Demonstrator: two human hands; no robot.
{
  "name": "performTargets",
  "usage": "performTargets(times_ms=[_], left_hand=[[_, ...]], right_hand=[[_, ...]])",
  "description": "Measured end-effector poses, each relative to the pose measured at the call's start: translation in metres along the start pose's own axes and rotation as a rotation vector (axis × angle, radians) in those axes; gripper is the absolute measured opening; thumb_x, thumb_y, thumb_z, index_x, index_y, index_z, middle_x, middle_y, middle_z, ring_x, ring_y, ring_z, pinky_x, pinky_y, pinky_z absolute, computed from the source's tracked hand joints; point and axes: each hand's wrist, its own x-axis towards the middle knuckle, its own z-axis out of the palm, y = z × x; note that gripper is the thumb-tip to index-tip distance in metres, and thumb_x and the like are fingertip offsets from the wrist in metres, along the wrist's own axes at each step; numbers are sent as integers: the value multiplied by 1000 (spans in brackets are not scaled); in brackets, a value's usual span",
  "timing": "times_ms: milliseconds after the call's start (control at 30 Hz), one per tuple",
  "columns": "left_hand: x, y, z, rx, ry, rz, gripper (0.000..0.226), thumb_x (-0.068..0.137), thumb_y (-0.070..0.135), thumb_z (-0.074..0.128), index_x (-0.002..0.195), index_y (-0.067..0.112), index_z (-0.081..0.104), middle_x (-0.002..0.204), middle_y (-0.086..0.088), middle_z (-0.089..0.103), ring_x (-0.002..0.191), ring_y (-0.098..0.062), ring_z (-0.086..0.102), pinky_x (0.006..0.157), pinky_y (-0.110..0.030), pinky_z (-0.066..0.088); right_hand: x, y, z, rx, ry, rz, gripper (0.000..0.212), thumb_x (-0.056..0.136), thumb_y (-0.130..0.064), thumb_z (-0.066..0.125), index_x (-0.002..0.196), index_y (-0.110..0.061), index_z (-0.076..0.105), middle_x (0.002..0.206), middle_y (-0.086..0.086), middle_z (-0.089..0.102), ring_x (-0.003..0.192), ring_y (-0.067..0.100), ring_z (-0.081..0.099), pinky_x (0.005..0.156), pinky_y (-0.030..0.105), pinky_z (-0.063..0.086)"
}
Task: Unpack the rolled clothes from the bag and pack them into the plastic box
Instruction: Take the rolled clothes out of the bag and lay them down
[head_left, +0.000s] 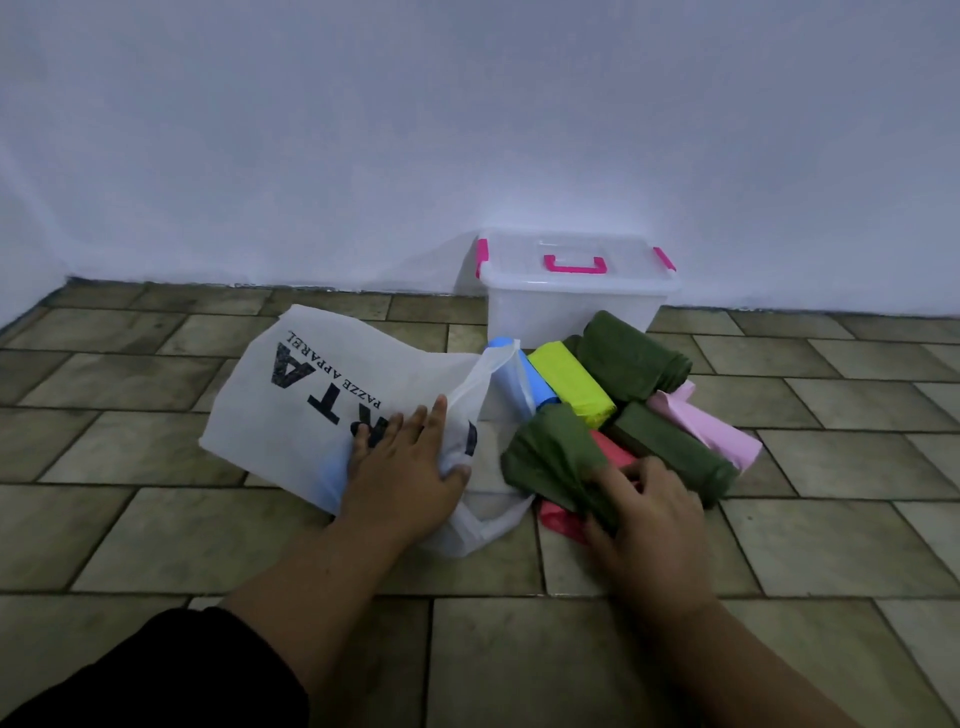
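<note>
The floor (156, 545), laid in olive-brown rectangular tiles, fills the lower half of the frame. Left of centre a white bag (291, 395) with black lettering lies on its side. Right of centre, against the wall, stands the clear plastic box (571, 306), lid on. Just before it the rolled clothes crowd together: blue roll (540, 387), yellow-green roll (571, 384), far green roll (628, 358), pink roll (711, 426), right green roll (670, 452), and the nearest green roll (550, 457) overlapping a red roll (558, 514).
</note>
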Motion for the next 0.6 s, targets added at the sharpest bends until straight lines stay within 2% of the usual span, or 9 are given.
performTargets(times_ms=[100,233,300,367,467,533,600], left_hand=[[0,0,1,13,0,-2,76,89,63,25,148,33,-14,160,2,9,146,-22,7,114,-48,-7],[-1,-2,2,13,-10,2,76,89,63,24,147,34,-15,160,3,8,146,-22,7,113,-48,-8],[-1,-2,3,11,-12,5,76,89,63,24,147,34,-15,160,3,8,146,-22,7,113,-48,-8],[-2,-1,3,16,-11,6,75,89,63,23,147,34,-15,160,3,9,146,-22,7,113,-47,-8],[-3,-1,3,20,4,0,76,88,65,23,147,34,-14,160,3,9,146,-21,6,113,-46,-8],[-3,1,1,-6,-13,-6,78,87,69,23,148,35,-12,160,3,9,146,-20,6,113,-46,-8],[-3,1,-5,-46,-11,-19,79,85,73,19,148,35,-8,160,3,8,146,-19,6,114,-50,-6]], right_hand=[[2,14,3,-128,-62,30,38,69,-41,77,99,-23,65,86,8,51,76,28,49,64,36,42],[12,30,-1,-165,-75,80,34,69,-29,78,98,-16,67,88,15,53,79,31,51,69,38,41],[12,27,-5,-197,-113,59,33,72,-37,71,98,-18,65,94,15,56,85,33,54,74,41,42],[10,18,-7,-195,-125,86,38,73,-46,66,103,-23,62,109,14,57,97,33,54,82,44,41],[7,-16,-3,64,-127,35,47,78,-50,59,119,-27,57,131,7,50,116,25,48,94,40,41],[3,-40,9,243,-254,-45,55,84,-57,48,132,-31,49,144,1,41,129,17,39,103,34,37],[1,-46,24,253,-386,-74,62,87,-64,40,142,-36,36,155,-1,26,139,16,26,110,32,29]])
